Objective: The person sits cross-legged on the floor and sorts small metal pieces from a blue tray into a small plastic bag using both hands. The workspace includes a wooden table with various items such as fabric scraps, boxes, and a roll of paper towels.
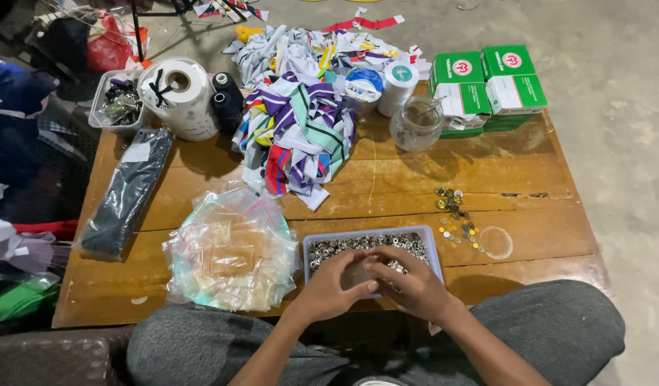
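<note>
A shallow lilac tray [433, 246] full of small silver metal rings stands at the near edge of a low wooden table [415, 179]. My left hand [328, 289] and my right hand [413, 284] meet over its front half, fingers curled together around a small clear bag [358, 274] held between them. Left of the tray lies a heap of small clear zip bags [229, 250]. A scatter of gold and silver rings [454, 214] lies on the wood just right of the tray.
A pile of coloured fabric strips [297, 129] fills the table's middle. Behind it are a white paper roll [178, 96], black thread spools [226, 100], tape rolls [383, 84], a glass jar [416, 123] and green-white boxes [486, 86]. A black packet [126, 193] lies left.
</note>
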